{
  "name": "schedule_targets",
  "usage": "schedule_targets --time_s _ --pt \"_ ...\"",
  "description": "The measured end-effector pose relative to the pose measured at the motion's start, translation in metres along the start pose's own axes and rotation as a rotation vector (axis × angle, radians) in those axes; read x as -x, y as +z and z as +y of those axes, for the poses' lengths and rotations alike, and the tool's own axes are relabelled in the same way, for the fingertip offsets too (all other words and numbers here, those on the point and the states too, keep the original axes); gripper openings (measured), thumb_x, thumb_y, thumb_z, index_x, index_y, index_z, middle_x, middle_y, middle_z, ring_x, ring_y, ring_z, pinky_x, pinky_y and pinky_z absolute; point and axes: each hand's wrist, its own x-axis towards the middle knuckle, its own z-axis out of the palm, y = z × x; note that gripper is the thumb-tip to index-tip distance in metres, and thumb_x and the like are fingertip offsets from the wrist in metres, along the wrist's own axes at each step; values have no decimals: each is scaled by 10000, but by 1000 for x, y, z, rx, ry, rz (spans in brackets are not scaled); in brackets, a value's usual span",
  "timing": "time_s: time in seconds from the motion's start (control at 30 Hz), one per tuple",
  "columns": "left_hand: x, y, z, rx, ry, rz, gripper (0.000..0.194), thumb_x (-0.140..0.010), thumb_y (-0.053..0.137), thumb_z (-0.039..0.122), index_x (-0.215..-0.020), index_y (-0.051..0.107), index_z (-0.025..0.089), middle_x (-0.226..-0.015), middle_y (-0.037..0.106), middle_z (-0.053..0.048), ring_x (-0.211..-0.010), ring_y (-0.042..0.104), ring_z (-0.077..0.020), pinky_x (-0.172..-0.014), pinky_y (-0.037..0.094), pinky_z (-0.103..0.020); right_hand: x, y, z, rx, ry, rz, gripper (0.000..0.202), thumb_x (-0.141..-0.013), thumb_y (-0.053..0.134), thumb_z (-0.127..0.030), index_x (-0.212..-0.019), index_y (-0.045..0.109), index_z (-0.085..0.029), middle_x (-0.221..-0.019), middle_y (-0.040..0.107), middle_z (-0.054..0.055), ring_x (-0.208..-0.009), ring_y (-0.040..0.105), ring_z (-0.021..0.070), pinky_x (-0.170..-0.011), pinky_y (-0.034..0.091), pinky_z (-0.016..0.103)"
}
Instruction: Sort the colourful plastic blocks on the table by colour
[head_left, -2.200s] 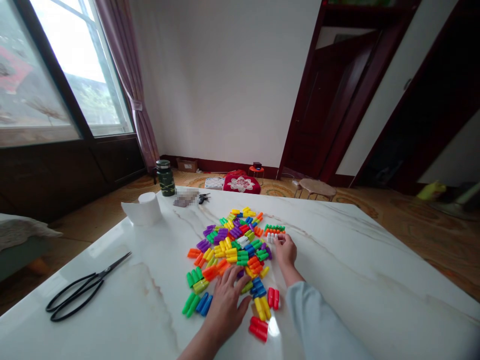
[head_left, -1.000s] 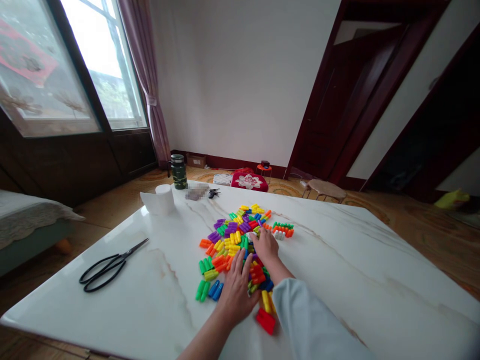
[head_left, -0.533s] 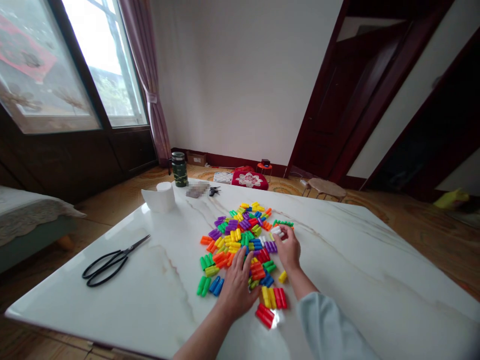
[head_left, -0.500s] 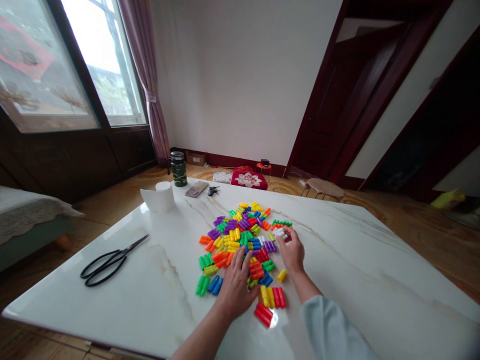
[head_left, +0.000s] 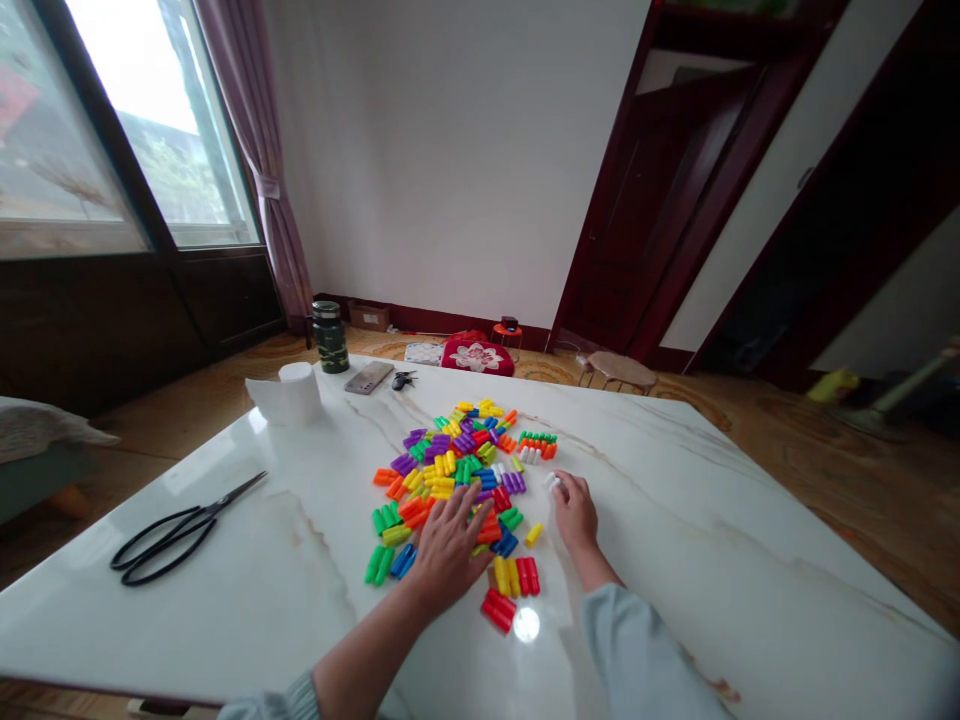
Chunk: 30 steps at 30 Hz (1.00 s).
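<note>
A heap of small tube-shaped plastic pieces point(head_left: 439, 465) in many colours, several joined side by side, lies mid-table. My left hand point(head_left: 450, 545) rests over the near part of the heap, fingers spread, hiding some of it. Right of the heap, my right hand point(head_left: 576, 515) pinches a small white plastic piece point(head_left: 553, 480) close to the tabletop; the fingers partly cover it. Beyond that hand stand lined-up rows: white pieces point(head_left: 530, 455) in front, orange and green pieces point(head_left: 538, 440) behind. Nearer me lie yellow and red pieces point(head_left: 516, 576) and a red group point(head_left: 498, 610).
Black-handled scissors point(head_left: 187, 530) lie on the marble-patterned table point(head_left: 315, 620) at left. Farther back are a white paper roll point(head_left: 289, 397), a dark green bottle point(head_left: 331, 338), a phone point(head_left: 369, 377) and keys point(head_left: 403, 380). A round stool point(head_left: 621, 370) stands beyond the table.
The white group that was at my right fingertips now stands on the table before the orange row. My right hand has drawn back toward me with a white piece. The view has turned slightly right.
</note>
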Motion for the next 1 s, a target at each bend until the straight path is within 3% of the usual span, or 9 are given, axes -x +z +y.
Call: schedule_targets --time_s 0.17,0.33,0.43,0.6,0.87,1.0 --pt "-13 1 -9 -3 -45 -26 749 -769 656 523 -1428 448 234 -1548 337 -144 -1426 277 -386 -1115 276 -594 -14 -3 -15 254 166 -106 332 -934 401 -254 -1180 618 -303 -1122 560 23 -828 593 131 -644 399 240" --pt "-10 9 -13 14 -36 28 733 -768 651 514 -1420 457 240 -1553 334 -125 -1421 291 -381 -1130 268 -571 -32 2 -18 295 246 -50 335 -944 387 -236 -1224 573 -245 -1166 584 72 -850 612 166 -657 396 276" --pt "-10 10 -13 13 -36 46 727 -761 658 493 -1414 462 240 -1553 334 -122 -1413 306 -381 -1130 275 -567 -36 9 -16 292 234 -12 373 -928 400 -196 -1285 506 -216 -1202 605 86 -956 614 186 -713 411 288" --pt "-10 8 -13 26 -37 43 719 -771 646 508 -1412 465 238 -1548 343 -125 -1415 303 -382 -1128 277 -577 -39 13 -15 273 200 5 364 -877 428 -159 -1222 528 -221 -1195 627 54 -998 609 182 -709 405 277" --pt "-10 8 -12 35 -36 55 704 -774 651 487 -1408 470 240 -1541 356 -122 -1408 316 -380 -1122 289 -576 -42 12 -21 257 118 27 347 -881 516 -432 -1158 575 -232 -1097 640 43 -866 609 177 -628 364 265" --pt "-9 8 -12 29 -35 61 704 -772 655 477 -1407 467 238 -1550 339 -126 -1407 317 -383 -1119 293 -577 -47 15 -19 212 127 37 285 -884 527 -410 -1090 627 -241 -1060 638 31 -807 593 154 -582 326 249"
